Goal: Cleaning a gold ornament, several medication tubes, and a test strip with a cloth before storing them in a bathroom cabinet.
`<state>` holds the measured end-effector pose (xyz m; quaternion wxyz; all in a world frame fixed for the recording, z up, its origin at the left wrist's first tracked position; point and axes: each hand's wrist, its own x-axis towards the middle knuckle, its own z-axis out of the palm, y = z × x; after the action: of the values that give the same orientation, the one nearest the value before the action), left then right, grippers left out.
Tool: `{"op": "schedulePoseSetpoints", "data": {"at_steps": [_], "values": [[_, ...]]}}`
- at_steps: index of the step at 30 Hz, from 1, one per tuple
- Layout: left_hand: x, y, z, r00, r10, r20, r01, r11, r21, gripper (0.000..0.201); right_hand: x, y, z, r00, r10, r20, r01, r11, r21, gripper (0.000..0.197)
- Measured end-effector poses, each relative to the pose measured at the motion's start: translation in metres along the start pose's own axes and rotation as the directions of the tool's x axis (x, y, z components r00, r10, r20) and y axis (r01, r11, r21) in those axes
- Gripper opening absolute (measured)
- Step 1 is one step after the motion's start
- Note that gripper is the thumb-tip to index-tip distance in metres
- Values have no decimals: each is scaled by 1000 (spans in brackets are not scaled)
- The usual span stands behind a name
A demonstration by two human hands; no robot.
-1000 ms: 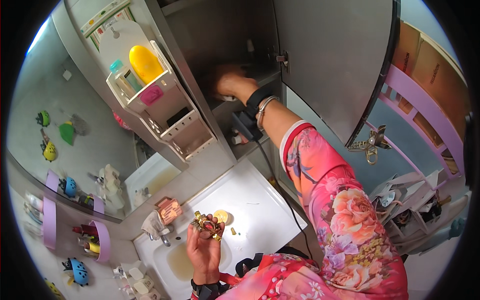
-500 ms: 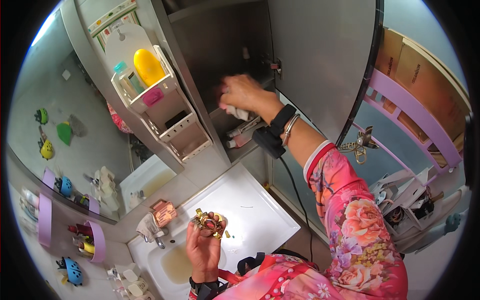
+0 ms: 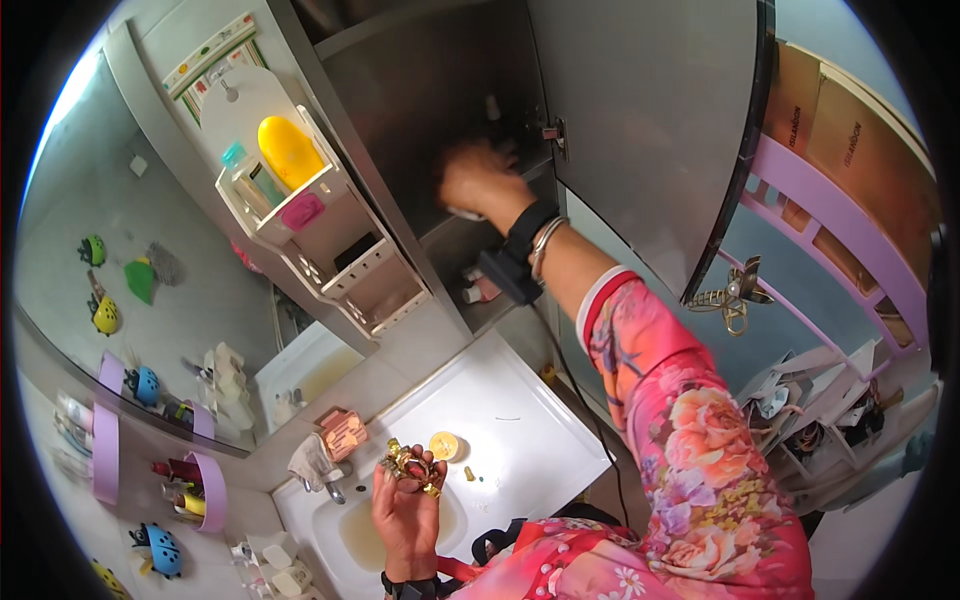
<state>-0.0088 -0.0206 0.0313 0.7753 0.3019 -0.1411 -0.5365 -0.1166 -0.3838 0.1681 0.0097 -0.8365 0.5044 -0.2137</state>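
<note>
Above the white sink (image 3: pixel 590 465), my left hand (image 3: pixel 408 525) is closed round several small shiny gold pieces (image 3: pixel 411 466), some with dark red parts; their exact kind is unclear. Just beyond these fingers, a round yellow-and-white lid or small tub (image 3: pixel 446 446) sits on the sink's ledge, with a tiny gold piece (image 3: pixel 470 474) near it. My right hand (image 3: pixel 484 178) reaches inside the open dark cabinet (image 3: pixel 410 90), smeared by motion. A sliver of whitish cloth (image 3: pixel 463 213) shows under its palm. Below it, pink-and-white tubes (image 3: pixel 480 287) lie on a shelf.
The grey cabinet door (image 3: pixel 650 110) stands open to the right. A white rack (image 3: pixel 330 230) holds a yellow bottle (image 3: pixel 289 152) and a clear one. By the tap (image 3: pixel 320 475) lies a pink-orange box (image 3: pixel 343 433). A black cable (image 3: pixel 585 400) hangs from my right wrist.
My right hand has shifted slightly within the cabinet, now covering most of the whitish cloth. The round yellow lid or tub shows fully beside my left hand, which still holds the gold pieces.
</note>
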Motion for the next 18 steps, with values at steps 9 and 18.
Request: {"op": "schedulePoseSetpoints", "data": {"at_steps": [9, 18], "values": [[10, -7, 15, 998, -38, 46, 37, 999, 13, 29, 6, -27, 5, 994, -100, 47, 86, 966, 246, 36], [10, -8, 5, 994, -61, 89, 65, 997, -47, 35, -28, 41, -19, 980, 79, -185, -65, 995, 76, 26]]}}
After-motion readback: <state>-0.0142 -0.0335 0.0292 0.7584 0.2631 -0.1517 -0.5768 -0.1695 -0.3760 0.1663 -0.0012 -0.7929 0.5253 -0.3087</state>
